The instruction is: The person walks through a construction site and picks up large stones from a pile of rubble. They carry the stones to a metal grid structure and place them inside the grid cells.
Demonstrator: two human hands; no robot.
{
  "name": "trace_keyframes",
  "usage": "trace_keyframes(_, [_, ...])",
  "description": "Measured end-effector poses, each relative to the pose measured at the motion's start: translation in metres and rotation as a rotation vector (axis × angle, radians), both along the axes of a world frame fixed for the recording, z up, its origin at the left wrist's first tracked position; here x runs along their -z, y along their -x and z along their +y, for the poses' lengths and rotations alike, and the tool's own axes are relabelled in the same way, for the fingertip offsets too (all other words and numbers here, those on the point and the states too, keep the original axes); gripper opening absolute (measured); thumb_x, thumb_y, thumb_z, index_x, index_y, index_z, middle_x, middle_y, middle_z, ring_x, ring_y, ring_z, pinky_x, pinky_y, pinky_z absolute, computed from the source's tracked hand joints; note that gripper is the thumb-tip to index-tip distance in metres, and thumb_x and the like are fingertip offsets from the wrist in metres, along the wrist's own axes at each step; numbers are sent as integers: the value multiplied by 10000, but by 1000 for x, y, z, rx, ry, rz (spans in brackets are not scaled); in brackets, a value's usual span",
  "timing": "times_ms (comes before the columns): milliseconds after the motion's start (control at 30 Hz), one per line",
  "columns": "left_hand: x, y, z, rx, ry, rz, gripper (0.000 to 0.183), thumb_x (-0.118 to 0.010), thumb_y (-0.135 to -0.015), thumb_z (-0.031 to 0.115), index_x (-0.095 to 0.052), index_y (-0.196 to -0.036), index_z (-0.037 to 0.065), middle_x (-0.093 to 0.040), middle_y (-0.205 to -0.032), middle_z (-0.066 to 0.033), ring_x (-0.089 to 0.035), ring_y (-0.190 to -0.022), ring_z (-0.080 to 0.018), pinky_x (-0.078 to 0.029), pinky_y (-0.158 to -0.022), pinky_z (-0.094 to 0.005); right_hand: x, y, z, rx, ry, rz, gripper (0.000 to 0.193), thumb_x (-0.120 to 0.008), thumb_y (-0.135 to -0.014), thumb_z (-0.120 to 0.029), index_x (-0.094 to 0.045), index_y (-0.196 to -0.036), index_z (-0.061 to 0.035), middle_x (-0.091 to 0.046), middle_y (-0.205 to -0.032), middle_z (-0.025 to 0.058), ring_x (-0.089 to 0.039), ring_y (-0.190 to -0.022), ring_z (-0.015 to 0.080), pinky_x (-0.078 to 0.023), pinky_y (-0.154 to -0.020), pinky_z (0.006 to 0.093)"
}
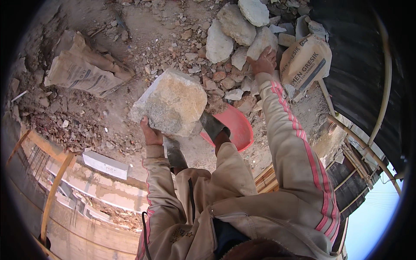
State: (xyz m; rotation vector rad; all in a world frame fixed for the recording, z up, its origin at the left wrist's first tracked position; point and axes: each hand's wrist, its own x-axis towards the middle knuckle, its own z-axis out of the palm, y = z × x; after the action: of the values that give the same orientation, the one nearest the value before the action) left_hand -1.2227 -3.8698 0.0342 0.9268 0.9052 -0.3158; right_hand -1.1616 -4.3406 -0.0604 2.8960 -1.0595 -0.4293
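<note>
A large, pale, squared block of stone is tilted up in front of my legs. My left hand grips its lower left edge, with the thumb on the near face and the other fingers hidden behind. At the rubble heap, my right arm is stretched far forward. My right hand is on the near end of a pale rough stone, its thumb at the side and its fingers over the surface. More large stones lie beside that one.
A red plastic basin sits by my dark boot. Brown paper sacks lie left and right. Broken rubble covers the ground ahead. A white block lies at left; black sheeting and poles flank the right.
</note>
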Motion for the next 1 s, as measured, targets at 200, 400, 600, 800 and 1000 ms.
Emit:
trace_keyframes(200, [-12,75,73,6,-249,146,692,-595,-876,469,-383,-1419,95,-453,-1419,-90,-421,-1320,-271,-338,-1102,-449,40,-41,20,158,104,238,1098,-780,-710,-522,-139,-1522,-152,-335,-1378,165,-370,-1280,322,-435,-923,521])
trace_keyframes(400, [-44,147,123,-125,-334,197,642,-648,-852,373,-457,-1362,33,-540,-1313,-105,-541,-1190,-258,-470,-976,-421,16,-53,-21,136,6,256,1089,-809,-653,-510,-234,-1473,-80,-503,-1330,225,-568,-1170,362,-492,-935,502])
trace_keyframes(600, [-58,190,168,-97,-337,184,583,-561,-910,396,-436,-1368,58,-505,-1341,-120,-499,-1244,-283,-417,-1031,-461,-34,-13,-151,340,-620,57,942,-825,-637,-496,-444,-1379,-58,-605,-1232,157,-604,-1120,318,-491,-907,557])
trace_keyframes(800, [-87,230,176,-247,-403,176,599,-595,-877,318,-400,-1384,66,-523,-1296,-122,-560,-1175,-284,-512,-919,-444,-205,4,-30,201,-1007,139,866,-800,-674,-340,-432,-1420,-98,-610,-1223,115,-604,-1111,279,-523,-855,500])
trace_keyframes(1000, [-125,249,229,-177,-628,38,824,-762,-757,243,-332,-1410,-20,-560,-1261,-158,-545,-1145,-241,-428,-992,-347,-252,115,55,264,-1113,81,835,-763,-711,-243,-393,-1446,-103,-601,-1237,123,-606,-1102,282,-531,-840,454])
